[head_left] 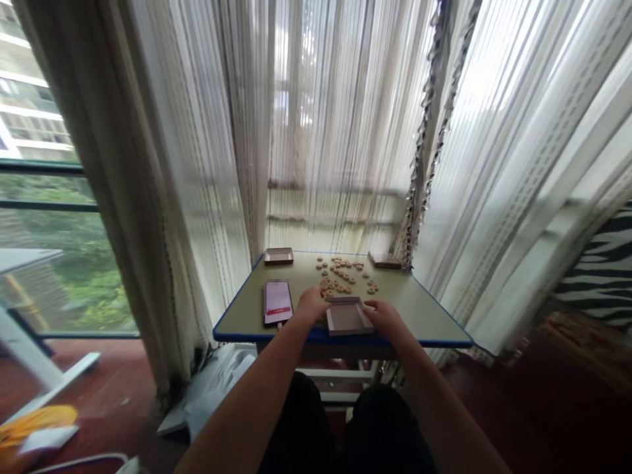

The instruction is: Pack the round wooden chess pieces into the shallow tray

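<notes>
A shallow open cardboard box sits at the near edge of the table, directly in front of me. At its left side is my left hand, closed at the far left corner, with its fingertips partly hidden. My right hand grips the right wall of this box, thumb near the rim. Just beyond the box lie many small tan ring-shaped pieces, scattered and bunched over the middle of the table. Some of them lie close to my left fingers. The inside of the box shows only its bare bottom.
The pale table has a blue edge. A phone with a lit screen lies left of my hands. Another shallow box stands at the far left corner, and a third box at the far right. Sheer curtains hang behind the table.
</notes>
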Tool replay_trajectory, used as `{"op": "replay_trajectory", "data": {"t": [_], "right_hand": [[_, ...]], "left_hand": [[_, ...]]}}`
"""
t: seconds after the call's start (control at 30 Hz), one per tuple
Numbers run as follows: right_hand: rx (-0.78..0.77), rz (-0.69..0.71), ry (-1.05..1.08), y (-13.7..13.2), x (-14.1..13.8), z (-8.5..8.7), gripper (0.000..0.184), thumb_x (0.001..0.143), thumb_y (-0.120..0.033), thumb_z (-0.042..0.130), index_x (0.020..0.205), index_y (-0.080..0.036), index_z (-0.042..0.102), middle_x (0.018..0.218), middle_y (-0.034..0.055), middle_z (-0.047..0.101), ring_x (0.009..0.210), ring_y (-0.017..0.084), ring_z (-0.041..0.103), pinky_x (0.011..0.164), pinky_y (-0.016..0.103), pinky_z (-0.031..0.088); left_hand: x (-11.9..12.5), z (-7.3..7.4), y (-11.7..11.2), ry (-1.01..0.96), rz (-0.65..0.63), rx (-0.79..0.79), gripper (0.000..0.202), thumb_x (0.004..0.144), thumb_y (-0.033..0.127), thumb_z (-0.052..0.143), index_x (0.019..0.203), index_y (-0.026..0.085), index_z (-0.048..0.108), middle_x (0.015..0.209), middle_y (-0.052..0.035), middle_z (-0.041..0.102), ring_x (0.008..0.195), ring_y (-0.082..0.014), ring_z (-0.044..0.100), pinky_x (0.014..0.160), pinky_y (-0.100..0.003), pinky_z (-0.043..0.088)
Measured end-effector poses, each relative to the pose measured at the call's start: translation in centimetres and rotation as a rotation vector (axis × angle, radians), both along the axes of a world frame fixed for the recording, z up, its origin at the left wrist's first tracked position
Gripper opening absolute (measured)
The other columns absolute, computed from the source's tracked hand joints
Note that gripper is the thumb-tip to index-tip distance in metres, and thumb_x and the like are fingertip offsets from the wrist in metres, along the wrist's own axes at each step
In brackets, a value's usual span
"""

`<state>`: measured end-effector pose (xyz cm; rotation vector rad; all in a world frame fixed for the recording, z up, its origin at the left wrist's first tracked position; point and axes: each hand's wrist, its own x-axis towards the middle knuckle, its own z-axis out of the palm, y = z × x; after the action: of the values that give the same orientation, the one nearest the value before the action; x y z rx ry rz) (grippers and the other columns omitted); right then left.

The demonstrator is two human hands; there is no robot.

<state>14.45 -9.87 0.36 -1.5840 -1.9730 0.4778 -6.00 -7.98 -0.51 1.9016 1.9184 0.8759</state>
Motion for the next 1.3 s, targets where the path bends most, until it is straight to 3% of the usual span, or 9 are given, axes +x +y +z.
{"op": "replay_trajectory", "data": {"t": [0.17, 0.33, 0.4, 0.47, 0.53, 0.7, 0.87, 1.07, 1.3], "right_hand": [[-0.015, 0.146, -0.120, 0.0, 2.8, -0.5, 0.035, 0.075, -0.027, 0.049, 0.102, -0.014, 0.066, 0.099, 0.0098, 0.067, 0.091, 0.021, 0.061, 0.082, 0.028, 0.042], [0.145, 0.177, -0.188, 2.9, 5.4, -0.3, 0.032, 0.081, -0.028, 0.044, 0.101, -0.018, 0.065, 0.110, 0.0077, 0.062, 0.100, 0.019, 0.057, 0.089, 0.029, 0.040], [0.196, 0.168, -0.284, 4.9, 5.9, -0.7, 0.035, 0.082, -0.028, 0.041, 0.110, -0.017, 0.061, 0.117, 0.0094, 0.057, 0.111, 0.021, 0.050, 0.097, 0.033, 0.034], [0.193, 0.194, -0.388, 7.0, 6.1, -1.3, 0.043, 0.084, -0.029, 0.041, 0.123, -0.015, 0.050, 0.127, 0.0112, 0.049, 0.123, 0.025, 0.036, 0.102, 0.039, 0.026], [0.140, 0.247, -0.462, 9.2, 6.1, -2.0, 0.046, 0.084, -0.031, 0.040, 0.128, -0.017, 0.044, 0.135, 0.0089, 0.041, 0.130, 0.026, 0.025, 0.104, 0.042, 0.020], [0.011, 0.319, -0.531, 13.4, 5.0, -2.8, 0.055, 0.088, -0.041, 0.029, 0.135, -0.012, 0.032, 0.142, 0.0133, 0.027, 0.133, 0.025, 0.016, 0.106, 0.041, 0.014], [0.129, 0.352, -0.402, 14.8, 3.8, -3.3, 0.052, 0.088, -0.043, 0.029, 0.133, -0.019, 0.037, 0.139, 0.0099, 0.035, 0.128, 0.025, 0.027, 0.105, 0.040, 0.020], [0.213, 0.372, -0.201, 15.2, 4.9, -2.8, 0.046, 0.081, -0.038, 0.046, 0.121, -0.016, 0.051, 0.117, 0.0114, 0.054, 0.108, 0.024, 0.045, 0.094, 0.037, 0.035], [0.273, 0.482, -0.136, 13.9, 5.2, -2.8, 0.029, 0.083, -0.030, 0.044, 0.101, -0.022, 0.065, 0.104, 0.0081, 0.059, 0.097, 0.020, 0.050, 0.088, 0.033, 0.041]], "left_hand": [[2.8, 1.3, 0.2, 0.239, -0.013, -0.018, 0.023, 0.066, 0.027, 0.057, 0.084, 0.015, 0.065, 0.088, -0.0127, 0.067, 0.086, -0.0237, 0.061, 0.075, -0.029, 0.046], [3.9, 2.6, 2.5, 0.375, 0.134, -0.114, 0.041, 0.077, 0.043, 0.043, 0.101, 0.016, 0.061, 0.105, -0.0161, 0.061, 0.099, -0.0273, 0.056, 0.080, -0.035, 0.044], [4.0, 2.3, 4.4, 0.443, 0.103, -0.053, 0.060, 0.074, 0.056, 0.041, 0.118, 0.017, 0.051, 0.127, -0.0173, 0.046, 0.117, -0.0331, 0.040, 0.089, -0.043, 0.038], [3.9, 1.4, 6.7, 0.461, 0.080, -0.145, 0.073, 0.073, 0.066, 0.033, 0.129, 0.020, 0.039, 0.143, -0.0152, 0.022, 0.129, -0.0379, 0.018, 0.095, -0.053, 0.027], [3.7, 0.1, 8.8, 0.439, 0.080, -0.234, 0.076, 0.075, 0.066, 0.027, 0.134, 0.018, 0.032, 0.145, -0.0160, 0.014, 0.130, -0.0387, 0.012, 0.097, -0.055, 0.022], [3.8, -2.2, 11.9, 0.358, 0.046, 0.060, 0.059, 0.082, 0.052, 0.033, 0.126, 0.013, 0.040, 0.136, -0.0188, 0.034, 0.130, -0.0293, 0.020, 0.101, -0.045, 0.022], [4.0, -1.5, 11.7, 0.124, 0.032, 0.435, 0.036, 0.090, 0.033, 0.024, 0.100, 0.014, 0.053, 0.101, -0.0110, 0.057, 0.100, -0.0183, 0.051, 0.091, -0.035, 0.037], [3.8, 0.4, 9.9, 0.258, -0.152, 0.427, 0.021, 0.082, 0.027, 0.042, 0.072, 0.017, 0.056, 0.079, -0.0048, 0.057, 0.084, -0.0170, 0.051, 0.085, -0.033, 0.040], [2.5, 0.9, 9.6, 0.327, -0.219, 0.374, 0.012, 0.066, 0.016, 0.052, 0.073, 0.018, 0.063, 0.081, -0.0050, 0.058, 0.087, -0.0185, 0.051, 0.088, -0.033, 0.039]]}}
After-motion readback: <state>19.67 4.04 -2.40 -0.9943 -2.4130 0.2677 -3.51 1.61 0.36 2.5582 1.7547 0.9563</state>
